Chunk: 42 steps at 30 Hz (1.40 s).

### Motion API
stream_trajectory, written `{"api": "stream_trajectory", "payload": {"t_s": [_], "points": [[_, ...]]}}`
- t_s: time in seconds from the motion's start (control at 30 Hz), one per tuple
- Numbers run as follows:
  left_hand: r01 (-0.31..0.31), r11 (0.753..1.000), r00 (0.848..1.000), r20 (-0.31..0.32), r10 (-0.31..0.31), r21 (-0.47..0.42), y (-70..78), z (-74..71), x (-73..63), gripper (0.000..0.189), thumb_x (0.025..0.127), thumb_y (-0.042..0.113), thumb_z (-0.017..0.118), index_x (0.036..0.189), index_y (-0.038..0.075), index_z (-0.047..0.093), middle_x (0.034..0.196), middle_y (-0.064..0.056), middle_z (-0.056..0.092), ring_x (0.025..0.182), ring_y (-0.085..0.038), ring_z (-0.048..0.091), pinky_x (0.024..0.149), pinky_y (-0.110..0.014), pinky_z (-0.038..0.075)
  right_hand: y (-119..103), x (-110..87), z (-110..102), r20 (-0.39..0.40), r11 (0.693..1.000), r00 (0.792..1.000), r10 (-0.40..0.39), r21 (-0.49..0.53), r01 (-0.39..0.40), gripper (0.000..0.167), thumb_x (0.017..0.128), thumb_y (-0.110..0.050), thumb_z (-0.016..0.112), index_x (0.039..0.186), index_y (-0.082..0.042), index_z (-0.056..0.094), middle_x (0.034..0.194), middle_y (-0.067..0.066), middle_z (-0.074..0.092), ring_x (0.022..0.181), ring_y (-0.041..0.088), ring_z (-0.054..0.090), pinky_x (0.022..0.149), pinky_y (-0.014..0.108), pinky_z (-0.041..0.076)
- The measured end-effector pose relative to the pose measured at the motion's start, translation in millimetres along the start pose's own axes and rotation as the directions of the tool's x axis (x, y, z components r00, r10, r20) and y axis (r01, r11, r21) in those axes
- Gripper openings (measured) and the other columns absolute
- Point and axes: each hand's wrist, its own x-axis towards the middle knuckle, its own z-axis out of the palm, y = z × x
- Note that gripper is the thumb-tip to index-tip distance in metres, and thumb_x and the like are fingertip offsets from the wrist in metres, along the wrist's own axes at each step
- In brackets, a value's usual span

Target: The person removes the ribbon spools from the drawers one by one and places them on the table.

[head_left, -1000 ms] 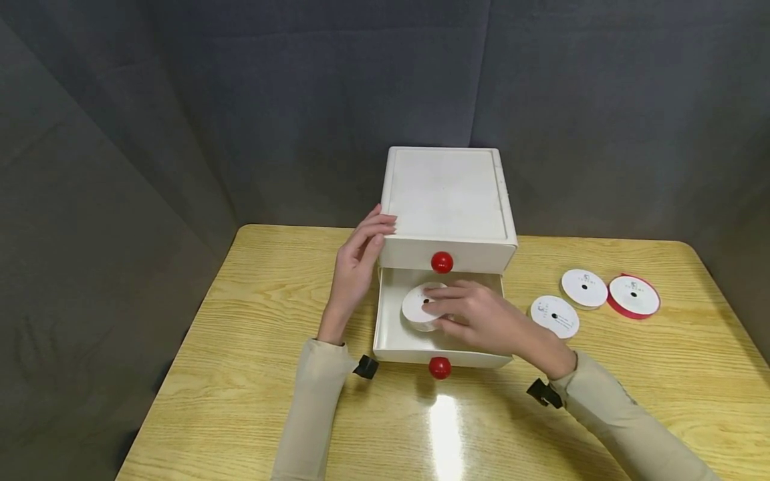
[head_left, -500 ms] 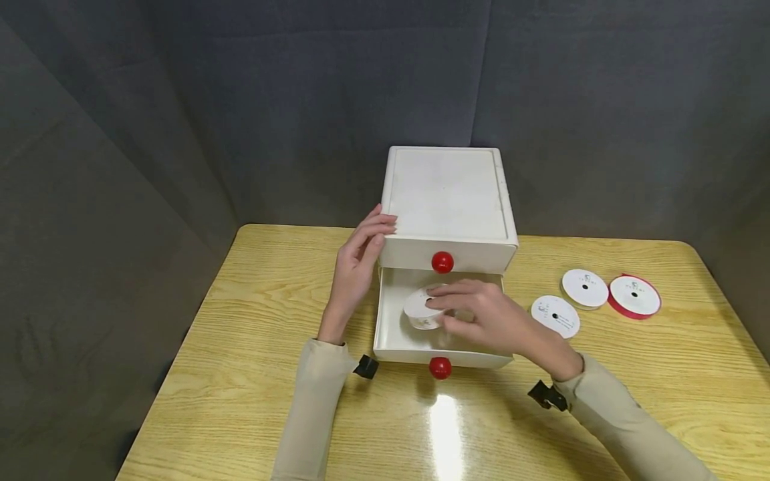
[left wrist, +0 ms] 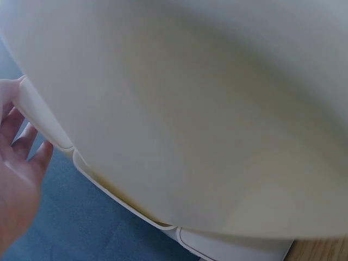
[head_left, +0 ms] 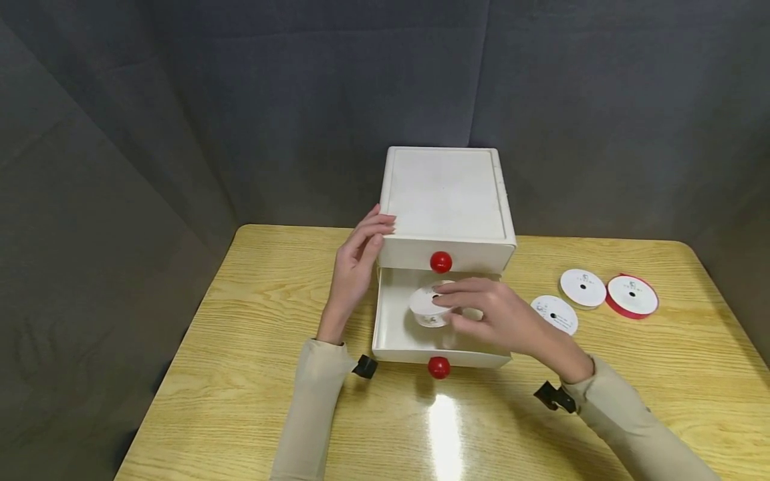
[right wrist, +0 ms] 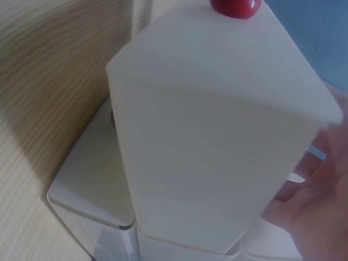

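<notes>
A white drawer cabinet [head_left: 446, 194] stands at the back of the table, with one lower drawer [head_left: 394, 327] pulled out. Inside that drawer my right hand [head_left: 502, 312] holds a white ribbon spool [head_left: 424, 306] by its right side, fingers on its top face. The spool leans slightly, and its right part is hidden by the fingers. My left hand [head_left: 356, 260] rests against the cabinet's upper left edge, fingertips lying on the top. The left wrist view shows this hand [left wrist: 19, 179] at the cabinet's edge; in the right wrist view the drawer hides the spool.
Several more spools lie right of the cabinet: a white spool [head_left: 556, 314] close to the right forearm, another white spool [head_left: 582, 288], and one with red ribbon [head_left: 633, 295]. Red knobs stick out from the upper drawer [head_left: 441, 262] and the pulled-out one. A dark curtain [head_left: 313, 100] hangs behind.
My right hand has shifted a little to the right, drawing the spool along inside the drawer and tilting it. My left hand stays where it was on the cabinet.
</notes>
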Motion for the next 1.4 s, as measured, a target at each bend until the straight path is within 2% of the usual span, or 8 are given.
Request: {"api": "stream_trajectory", "payload": {"t_s": [0.17, 0.33, 0.63, 0.77, 0.9, 1.1, 1.27, 1.4], "points": [[0.006, 1.000, 1.000, -0.004, -0.006, -0.011, -0.7, 0.5, 0.4, 0.021, 0.105, -0.009, 0.046, 0.116, -0.013, 0.065, 0.132, -0.030, 0.060, 0.150, -0.027, 0.036, 0.125, -0.041, 0.029, -1, -1.8, -6, -0.001, 1.000, 1.000, 0.002, -0.003, -0.002, 0.022, 0.089, -0.010, 0.073, 0.109, -0.001, 0.080, 0.117, 0.016, 0.075, 0.107, 0.035, 0.072, 0.086, 0.049, 0.062], [0.006, 1.000, 1.000, -0.005, -0.006, -0.017, -0.2, 1.1, 0.4, 0.021, 0.106, -0.009, 0.046, 0.116, -0.014, 0.064, 0.132, -0.031, 0.060, 0.151, -0.027, 0.036, 0.125, -0.041, 0.028, -3, -4.6, -15, -0.004, 1.000, 1.000, 0.021, -0.003, -0.021, 0.024, 0.088, -0.007, 0.072, 0.111, -0.002, 0.079, 0.118, 0.015, 0.075, 0.106, 0.033, 0.072, 0.076, 0.038, 0.064], [0.006, 1.000, 1.000, -0.004, -0.006, -0.013, -0.4, 0.3, 0.0, 0.021, 0.106, -0.006, 0.047, 0.116, -0.014, 0.064, 0.133, -0.031, 0.060, 0.151, -0.026, 0.036, 0.125, -0.041, 0.028, -5, -13.4, -34, -0.063, 0.999, 0.997, 0.034, -0.040, -0.036, 0.023, 0.090, -0.010, 0.071, 0.112, -0.005, 0.080, 0.117, 0.011, 0.076, 0.101, 0.028, 0.074, 0.070, 0.030, 0.060], [0.007, 1.000, 1.000, -0.002, -0.007, -0.013, -1.5, 0.2, -0.1, 0.021, 0.106, -0.006, 0.047, 0.116, -0.014, 0.064, 0.133, -0.031, 0.060, 0.151, -0.025, 0.036, 0.125, -0.042, 0.027, -5, -19.4, -42, -0.091, 0.997, 0.995, 0.043, -0.058, -0.048, 0.022, 0.094, -0.015, 0.070, 0.111, -0.005, 0.080, 0.117, 0.011, 0.076, 0.093, 0.023, 0.075, 0.071, 0.027, 0.059], [0.009, 1.000, 1.000, -0.001, -0.009, -0.016, -2.1, 0.4, 0.0, 0.021, 0.107, -0.006, 0.047, 0.116, -0.014, 0.064, 0.133, -0.031, 0.059, 0.151, -0.025, 0.035, 0.125, -0.041, 0.027, -6, -26.6, -51, -0.115, 0.996, 0.992, 0.061, -0.063, -0.068, 0.023, 0.091, -0.011, 0.072, 0.111, -0.003, 0.079, 0.118, 0.012, 0.075, 0.088, 0.019, 0.075, 0.078, 0.018, 0.056], [0.011, 1.000, 1.000, -0.001, -0.011, -0.019, -0.9, 0.1, -0.6, 0.021, 0.107, -0.006, 0.047, 0.117, -0.013, 0.064, 0.134, -0.030, 0.059, 0.151, -0.025, 0.035, 0.125, -0.041, 0.027, -4, -36.7, -63, -0.167, 0.992, 0.983, 0.077, -0.089, -0.093, 0.029, 0.082, -0.004, 0.075, 0.111, -0.005, 0.080, 0.115, 0.007, 0.077, 0.100, 0.026, 0.075, 0.086, 0.010, 0.050], [0.021, 1.000, 1.000, -0.004, -0.021, -0.016, -0.2, -0.3, -1.4, 0.021, 0.107, -0.004, 0.047, 0.117, -0.012, 0.064, 0.134, -0.029, 0.059, 0.151, -0.024, 0.035, 0.125, -0.041, 0.028, -2, -46.4, -72, -0.202, 0.989, 0.974, 0.097, -0.093, -0.118, 0.027, 0.087, -0.010, 0.074, 0.113, -0.008, 0.080, 0.115, 0.004, 0.077, 0.112, 0.005, 0.069, 0.092, 0.008, 0.047], [0.030, 1.000, 1.000, -0.004, -0.030, -0.007, 0.1, -0.9, -1.3, 0.021, 0.107, -0.004, 0.047, 0.117, -0.012, 0.064, 0.135, -0.028, 0.060, 0.151, -0.023, 0.035, 0.125, -0.041, 0.028, -1, -55.5, -78, -0.231, 0.986, 0.967, 0.111, -0.100, -0.137, 0.023, 0.092, -0.018, 0.073, 0.112, -0.008, 0.080, 0.115, 0.006, 0.077, 0.117, -0.008, 0.061, 0.086, 0.008, 0.046]]}}
